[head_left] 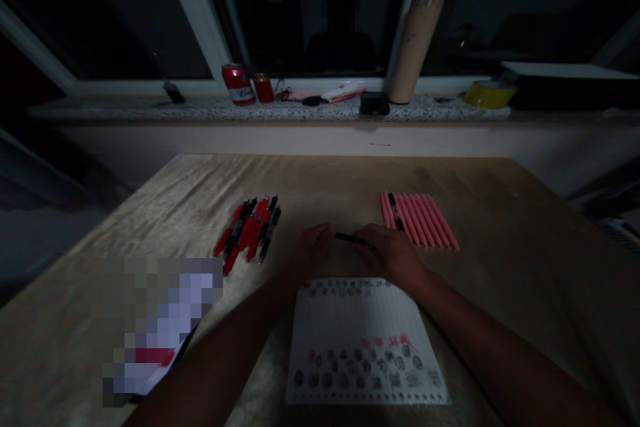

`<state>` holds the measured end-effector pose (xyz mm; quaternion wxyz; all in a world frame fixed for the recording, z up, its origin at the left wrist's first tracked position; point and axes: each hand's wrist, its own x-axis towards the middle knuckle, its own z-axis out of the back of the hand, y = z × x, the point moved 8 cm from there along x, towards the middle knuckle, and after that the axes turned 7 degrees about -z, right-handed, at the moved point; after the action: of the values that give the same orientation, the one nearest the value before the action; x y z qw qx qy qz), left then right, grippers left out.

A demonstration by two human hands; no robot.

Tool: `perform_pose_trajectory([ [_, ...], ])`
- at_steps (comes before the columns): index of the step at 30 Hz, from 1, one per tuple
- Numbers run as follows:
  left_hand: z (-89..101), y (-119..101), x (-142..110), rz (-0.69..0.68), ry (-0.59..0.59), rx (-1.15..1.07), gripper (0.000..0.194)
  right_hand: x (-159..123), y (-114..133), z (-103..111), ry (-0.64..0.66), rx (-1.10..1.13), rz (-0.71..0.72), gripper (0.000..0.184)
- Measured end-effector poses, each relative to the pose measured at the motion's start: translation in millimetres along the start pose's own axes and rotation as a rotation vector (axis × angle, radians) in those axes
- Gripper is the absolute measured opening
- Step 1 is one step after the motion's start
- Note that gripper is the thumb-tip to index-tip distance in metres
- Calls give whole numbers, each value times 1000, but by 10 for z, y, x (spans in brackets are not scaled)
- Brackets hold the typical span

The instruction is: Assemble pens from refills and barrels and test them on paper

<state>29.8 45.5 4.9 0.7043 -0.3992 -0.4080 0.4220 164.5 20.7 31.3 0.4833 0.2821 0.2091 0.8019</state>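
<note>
Both my hands meet just beyond the top edge of a lined sheet of paper (367, 340) with scribbles on it. My left hand (311, 252) and my right hand (393, 255) are closed on the two ends of a thin black pen (351, 239) held level between them. A bunch of red and black pens (249, 230) lies to the left of my left hand. A row of pink pens (423, 220), with one black pen (395, 211) among them, lies to the right of my right hand.
A tan table (500, 267) bears everything. A blurred-out item (157, 330) lies at the front left. On the window ledge (150, 108) stand a red can (239, 84), a smaller red tin (263, 87), a cardboard tube (417, 40), a dark box (375, 103) and yellow tape (487, 93).
</note>
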Motion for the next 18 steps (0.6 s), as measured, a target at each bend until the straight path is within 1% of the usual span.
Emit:
perform_pose_trajectory([
  [3,4,34,7,24,-1,-17,44,-5,-13,8,-18,42,-13,24],
  [5,41,73,19,45,-33,-39,44,5,-51,27,-51,112,-50,22],
  [8,139,161,42,78,-125,-132,44,27,-205,105,-172,331,-195,20],
  [10,180,218,57,94,-157,-203,45,30,-349,145,-262,548,-330,22],
  [13,154,236,71,83,-107,-228,45,38,-480,100,-301,984,-483,27],
  [16,81,218,53,83,-38,-214,44,42,-472,-8,-260,1412,-573,31],
  [18,38,197,34,85,-3,-178,42,31,-413,-100,-173,1600,-623,35],
])
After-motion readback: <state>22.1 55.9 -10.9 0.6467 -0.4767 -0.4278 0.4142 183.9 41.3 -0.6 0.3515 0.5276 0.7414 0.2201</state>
